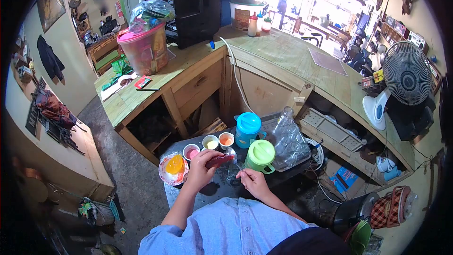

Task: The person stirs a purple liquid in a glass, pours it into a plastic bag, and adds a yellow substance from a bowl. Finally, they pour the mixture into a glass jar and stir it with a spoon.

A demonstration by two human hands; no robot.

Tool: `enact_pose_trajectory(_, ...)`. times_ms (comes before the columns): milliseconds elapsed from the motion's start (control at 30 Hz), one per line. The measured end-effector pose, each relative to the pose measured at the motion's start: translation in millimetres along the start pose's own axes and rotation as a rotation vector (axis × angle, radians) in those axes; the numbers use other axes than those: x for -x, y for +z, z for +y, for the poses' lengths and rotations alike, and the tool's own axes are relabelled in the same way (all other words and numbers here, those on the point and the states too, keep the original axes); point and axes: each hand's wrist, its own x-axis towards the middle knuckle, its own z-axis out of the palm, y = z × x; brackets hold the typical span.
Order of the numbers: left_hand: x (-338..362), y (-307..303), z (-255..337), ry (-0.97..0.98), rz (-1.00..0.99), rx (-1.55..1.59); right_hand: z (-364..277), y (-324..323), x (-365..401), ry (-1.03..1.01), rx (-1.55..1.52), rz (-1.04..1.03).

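My left hand (203, 166) is closed around a dark red, glossy piece (220, 160), held above the low dark table; its kind is not clear. My right hand (255, 182) grips a metal spoon (237, 162), with the bowl close to the red piece. Between the hands, a clear glass (232, 177) seems to stand, only faintly visible. Left of my left hand, a plate (165, 176) bears a yellow-orange piece (174, 164). Behind it stand a cup with pink contents (191, 151), a cup with pale yellow contents (210, 142) and a cup with orange contents (226, 140).
A blue lidded pitcher (248, 130) and a green lidded pitcher (260, 155) stand right of the cups. Beside them lies a tray (281, 167) of clear glassware. A wooden counter (278, 49) curves around, bearing a pink-lidded bucket (144, 49), a black speaker (193, 12) and a fan (406, 73).
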Motion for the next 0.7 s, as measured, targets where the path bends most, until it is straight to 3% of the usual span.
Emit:
enact_pose_trajectory(433, -1, 2, -5, -0.031, 0.022, -0.048, 3, -1, 2, 0.071, -0.097, -0.05)
enact_pose_trajectory(700, 2, 11, -19, 0.059, 0.093, -0.222, 1, -4, 4, 0.265, -0.403, -0.137)
